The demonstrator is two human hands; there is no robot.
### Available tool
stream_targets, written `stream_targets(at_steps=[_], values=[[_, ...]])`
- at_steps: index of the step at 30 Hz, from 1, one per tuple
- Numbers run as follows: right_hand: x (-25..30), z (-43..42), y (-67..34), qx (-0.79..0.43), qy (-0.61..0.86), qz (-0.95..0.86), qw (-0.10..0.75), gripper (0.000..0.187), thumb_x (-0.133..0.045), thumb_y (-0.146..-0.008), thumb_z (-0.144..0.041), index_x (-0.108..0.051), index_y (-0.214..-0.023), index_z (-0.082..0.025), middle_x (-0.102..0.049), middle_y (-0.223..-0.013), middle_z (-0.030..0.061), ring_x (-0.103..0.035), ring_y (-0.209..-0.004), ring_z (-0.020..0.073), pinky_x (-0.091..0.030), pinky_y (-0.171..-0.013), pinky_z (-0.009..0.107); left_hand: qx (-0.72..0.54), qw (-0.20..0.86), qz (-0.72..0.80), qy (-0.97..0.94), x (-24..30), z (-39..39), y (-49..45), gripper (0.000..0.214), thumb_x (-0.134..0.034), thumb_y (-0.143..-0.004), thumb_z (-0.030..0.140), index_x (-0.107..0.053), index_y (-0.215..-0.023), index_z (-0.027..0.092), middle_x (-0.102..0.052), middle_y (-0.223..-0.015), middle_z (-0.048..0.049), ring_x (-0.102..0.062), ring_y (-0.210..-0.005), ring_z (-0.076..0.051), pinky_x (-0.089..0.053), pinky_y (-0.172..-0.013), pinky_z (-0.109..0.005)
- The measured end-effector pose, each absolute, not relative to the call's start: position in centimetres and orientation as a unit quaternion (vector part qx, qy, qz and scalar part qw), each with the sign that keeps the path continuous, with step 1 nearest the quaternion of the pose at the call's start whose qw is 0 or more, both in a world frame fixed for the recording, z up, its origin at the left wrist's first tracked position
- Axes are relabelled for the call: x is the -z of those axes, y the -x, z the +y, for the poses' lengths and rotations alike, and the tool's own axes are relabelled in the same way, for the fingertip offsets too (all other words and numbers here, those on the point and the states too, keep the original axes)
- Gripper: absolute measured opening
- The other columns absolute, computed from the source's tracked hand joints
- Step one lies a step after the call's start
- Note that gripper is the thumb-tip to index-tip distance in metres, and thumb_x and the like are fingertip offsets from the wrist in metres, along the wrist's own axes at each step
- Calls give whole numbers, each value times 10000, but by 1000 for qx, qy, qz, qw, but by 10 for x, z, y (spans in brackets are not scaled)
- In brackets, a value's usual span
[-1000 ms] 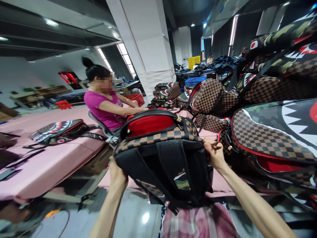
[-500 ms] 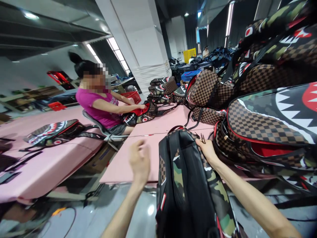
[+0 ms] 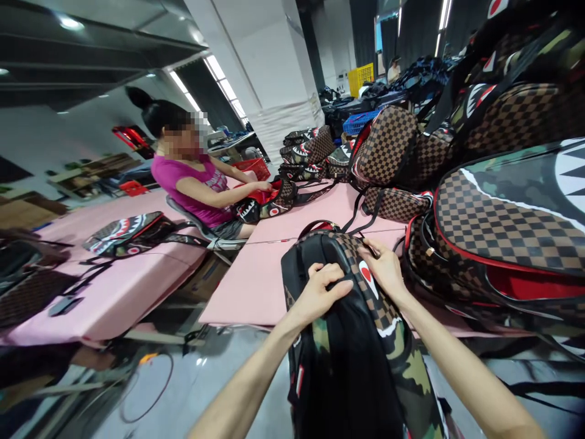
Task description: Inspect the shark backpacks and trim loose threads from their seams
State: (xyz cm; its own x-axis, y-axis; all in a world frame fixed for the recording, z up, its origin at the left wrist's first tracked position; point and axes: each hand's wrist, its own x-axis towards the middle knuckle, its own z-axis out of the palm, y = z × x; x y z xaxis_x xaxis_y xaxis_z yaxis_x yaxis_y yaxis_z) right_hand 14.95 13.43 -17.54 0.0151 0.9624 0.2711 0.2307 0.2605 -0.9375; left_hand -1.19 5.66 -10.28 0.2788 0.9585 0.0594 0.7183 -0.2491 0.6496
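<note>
A backpack [image 3: 356, 360] in brown check, camouflage and black hangs over the near edge of the pink table [image 3: 269, 274], its top end resting on the table. My left hand [image 3: 320, 292] grips the black padded back near the top, fingers curled over it. My right hand [image 3: 384, 268] holds the checkered side by the shark-mouth print, fingers closed on the fabric.
A high pile of like backpacks [image 3: 498, 201] fills the table's right side. Across the gap a seated person in a pink shirt [image 3: 196, 189] handles another backpack [image 3: 269, 204]. One more backpack [image 3: 132, 231] lies on the left pink table [image 3: 105, 286]. Grey floor shows below.
The backpack came down from held up before me and now hangs over the table edge. My left hand let go, swung free, then gripped its back again.
</note>
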Motion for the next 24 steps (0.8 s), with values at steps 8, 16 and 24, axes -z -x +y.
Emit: stream_targets(at_steps=[8,16,24], values=[[174,127,-132,-364,418,-649,521,321,-558,-813,-343,-662,-1099,-242,-604,-1225,41,-556,-1129,214,-406,-1015,378,-296,321,522,-733,102,32,22,412,-440,-799,523,-377,-581,179,-386,-681,37,-415,-696,-126,-133,-1027,-368],[139,88,-151,-443,356,-644,512,294,-607,-788,-349,-690,-1049,-241,-621,-1208,35,-549,-1153,216,-397,-1039,381,-322,320,513,-729,110,35,32,420,-404,-813,572,-442,-644,190,-436,-734,20,-451,-742,-136,-104,-1079,-369],[142,60,-148,-489,327,-675,446,463,-600,-811,-373,-536,-1260,-280,-461,-1374,11,-413,-1282,226,-316,-1095,414,-343,376,492,-707,114,41,32,367,-480,-792,513,-463,-631,183,-454,-758,17,-495,-803,-145,-55,-1100,-338]])
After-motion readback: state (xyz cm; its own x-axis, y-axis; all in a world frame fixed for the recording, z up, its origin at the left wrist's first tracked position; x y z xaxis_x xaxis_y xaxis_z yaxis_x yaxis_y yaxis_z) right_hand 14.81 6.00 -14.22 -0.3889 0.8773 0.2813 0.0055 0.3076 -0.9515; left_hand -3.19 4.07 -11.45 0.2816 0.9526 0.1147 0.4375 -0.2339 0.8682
